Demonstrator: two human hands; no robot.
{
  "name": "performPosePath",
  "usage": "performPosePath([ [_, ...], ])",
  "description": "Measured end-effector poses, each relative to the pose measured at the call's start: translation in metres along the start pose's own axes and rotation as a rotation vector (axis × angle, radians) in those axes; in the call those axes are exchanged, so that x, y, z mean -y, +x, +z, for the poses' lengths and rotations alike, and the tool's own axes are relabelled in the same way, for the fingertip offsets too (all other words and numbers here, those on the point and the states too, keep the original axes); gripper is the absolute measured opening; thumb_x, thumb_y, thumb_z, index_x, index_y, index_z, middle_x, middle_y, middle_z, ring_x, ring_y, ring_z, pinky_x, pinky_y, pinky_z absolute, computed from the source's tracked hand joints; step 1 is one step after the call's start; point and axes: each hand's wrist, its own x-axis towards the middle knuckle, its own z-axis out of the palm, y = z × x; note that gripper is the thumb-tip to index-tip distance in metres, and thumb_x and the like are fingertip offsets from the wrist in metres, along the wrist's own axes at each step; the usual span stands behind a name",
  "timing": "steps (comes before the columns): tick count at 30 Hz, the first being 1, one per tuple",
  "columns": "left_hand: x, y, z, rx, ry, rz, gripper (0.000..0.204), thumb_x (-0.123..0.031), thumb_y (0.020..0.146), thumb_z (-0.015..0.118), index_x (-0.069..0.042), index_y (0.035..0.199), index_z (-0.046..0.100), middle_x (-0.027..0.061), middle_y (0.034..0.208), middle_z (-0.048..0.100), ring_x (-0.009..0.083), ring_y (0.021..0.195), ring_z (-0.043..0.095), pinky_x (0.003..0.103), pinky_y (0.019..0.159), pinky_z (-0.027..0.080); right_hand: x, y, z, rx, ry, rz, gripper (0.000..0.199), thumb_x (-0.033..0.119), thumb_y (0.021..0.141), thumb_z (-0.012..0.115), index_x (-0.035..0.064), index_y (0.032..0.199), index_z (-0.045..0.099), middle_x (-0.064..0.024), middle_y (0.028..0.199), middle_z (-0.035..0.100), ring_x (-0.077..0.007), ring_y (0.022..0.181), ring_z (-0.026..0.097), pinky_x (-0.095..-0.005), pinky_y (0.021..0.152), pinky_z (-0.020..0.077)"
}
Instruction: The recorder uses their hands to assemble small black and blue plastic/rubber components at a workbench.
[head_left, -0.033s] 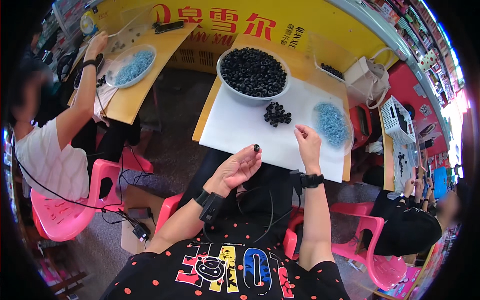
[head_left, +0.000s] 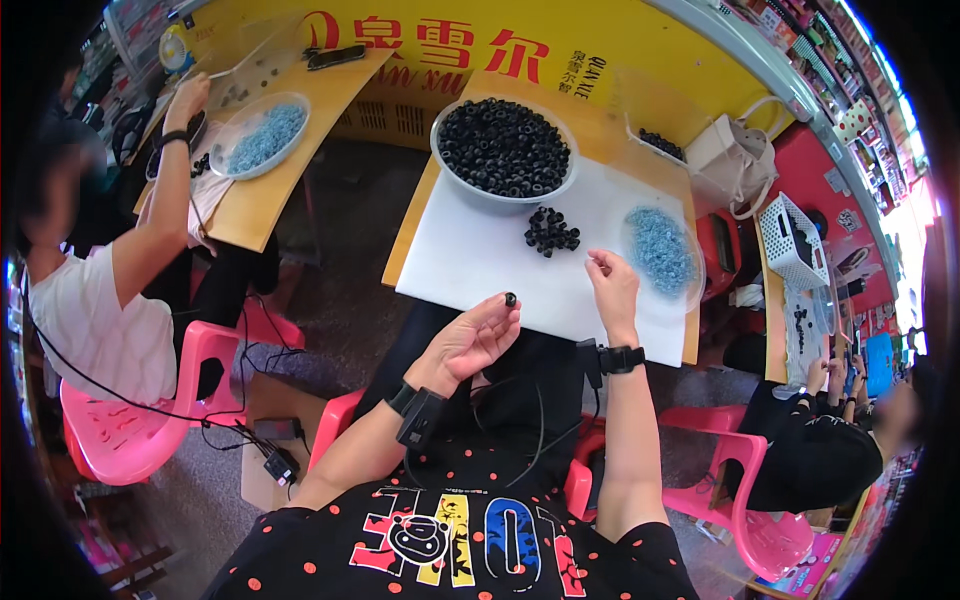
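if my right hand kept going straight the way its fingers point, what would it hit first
Probably the small heap of black rings. The right hand points up and slightly left across the white board, and the heap lies first in that line, the big bowl behind it. Depth is uncertain.

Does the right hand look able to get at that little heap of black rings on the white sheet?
Probably yes: the right hand hovers just beside the heap of black rings, with bare white sheet between.

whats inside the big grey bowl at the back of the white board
The big grey bowl is heaped with small black rubber-like rings, filling it to the rim. Only the top layer shows; whatever lies deeper, and the bowl's bottom, is covered by the pile.
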Motion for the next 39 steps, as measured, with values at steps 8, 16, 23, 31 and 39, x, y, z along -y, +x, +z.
performPosePath([
  [8, -0.007, -0.002, 0.004, -0.042, 0.006, 0.041, 0.016, -0.007, 0.094, 0.07, 0.0, 0.106, 0.062, 0.0107, 0.101, 0.07, 0.0174, 0.093, 0.069, 0.031, 0.085, 0.062, -0.009, 0.025, 0.032, 0.016, -0.106, -0.073, 0.023, 0.016, 0.081, 0.074, 0.0028, 0.1, 0.072, -0.0154, 0.094, 0.07, -0.0271, 0.079, 0.068, -0.0351, 0.076, 0.0541],
  [16, -0.012, 0.0, 0.0, -0.045, -0.023, 0.047, 0.018, -0.006, 0.095, 0.067, 0.002, 0.11, 0.062, 0.0117, 0.104, 0.068, 0.018, 0.096, 0.068, 0.031, 0.084, 0.062, 0.025, -0.005, 0.011, 0.081, 0.385, 0.156, 0.017, 0.012, 0.092, 0.068, -0.0015, 0.103, 0.069, -0.0105, 0.093, 0.072, -0.016, 0.08, 0.07, -0.028, 0.072, 0.0519],
  [23, -0.003, 0.006, 0.01, 0.005, 0.111, 0.075, 0.021, -0.007, 0.095, 0.068, -0.001, 0.114, 0.062, 0.0103, 0.105, 0.069, 0.0165, 0.095, 0.068, 0.031, 0.087, 0.06, 0.051, -0.053, -0.002, 0.348, 0.844, 0.237, 0.025, 0.005, 0.095, 0.066, -0.0045, 0.118, 0.068, -0.0052, 0.097, 0.071, -0.0089, 0.08, 0.064, -0.0223, 0.074, 0.0511],
  [31, -0.005, -0.002, 0.013, 0.068, 0.304, 0.165, 0.022, -0.008, 0.095, 0.067, -0.003, 0.116, 0.063, 0.0047, 0.102, 0.069, 0.0141, 0.094, 0.067, 0.029, 0.088, 0.058, 0.109, -0.081, -0.002, 0.353, 0.735, 0.206, 0.02, 0.004, 0.09, 0.073, -0.0044, 0.108, 0.071, -0.0064, 0.092, 0.072, -0.0089, 0.08, 0.066, -0.023, 0.075, 0.0539],
  [39, -0.004, -0.008, 0.014, 0.068, 0.376, 0.206, 0.02, -0.008, 0.096, 0.067, -0.003, 0.115, 0.066, 0.0037, 0.1, 0.069, 0.0126, 0.09, 0.066, 0.028, 0.084, 0.057, 0.108, -0.086, 0.004, 0.308, 0.605, 0.095, 0.017, 0.005, 0.089, 0.075, -0.0014, 0.104, 0.074, -0.0025, 0.092, 0.071, -0.007, 0.08, 0.063, -0.0212, 0.072, 0.0507],
])
